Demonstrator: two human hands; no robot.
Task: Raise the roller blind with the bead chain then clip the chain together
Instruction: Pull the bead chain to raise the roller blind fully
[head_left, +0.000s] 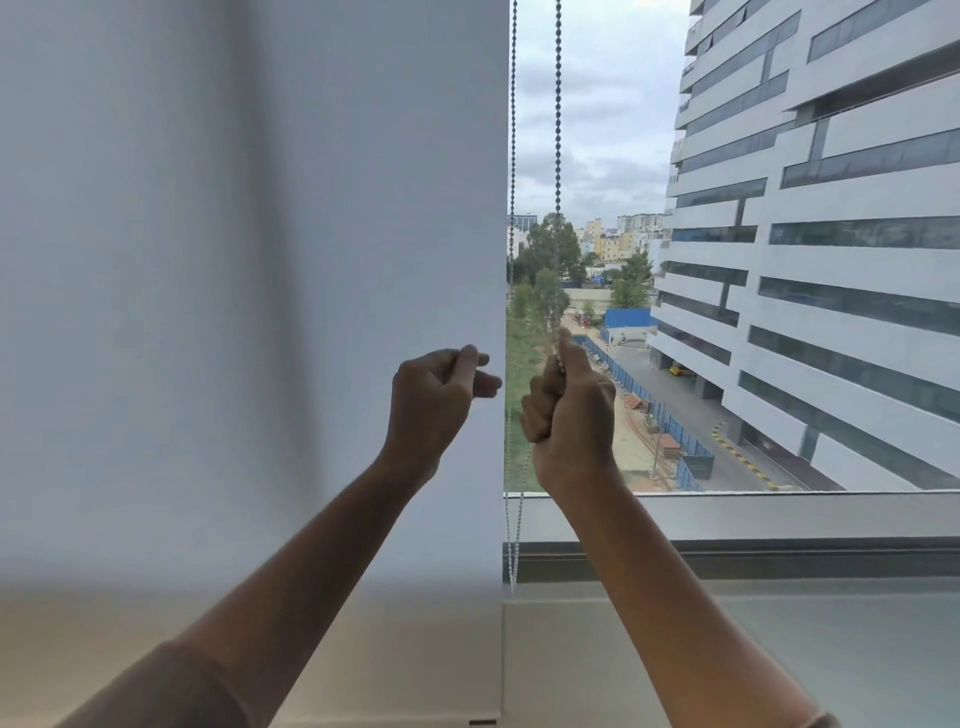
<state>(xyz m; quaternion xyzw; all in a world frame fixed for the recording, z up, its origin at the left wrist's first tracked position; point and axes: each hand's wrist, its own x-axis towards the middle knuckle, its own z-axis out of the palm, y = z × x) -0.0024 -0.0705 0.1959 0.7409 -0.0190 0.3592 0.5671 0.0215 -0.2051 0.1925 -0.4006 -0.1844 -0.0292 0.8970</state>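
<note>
right hand (569, 402) fisting around chain (558, 156) | left hand (441, 387) curling loosely, gripping nothing | blind (249, 260) hanging low | risk: chain slipping, blind dropping

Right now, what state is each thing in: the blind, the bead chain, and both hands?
Roller blind: lowered, its bottom edge down at sill level.
Bead chain: two strands hanging beside the blind, loop end dangling low, not clipped.
Right hand: fist shut on the right strand.
Left hand: fingers curled; whether they touch the left strand is unclear.
</note>
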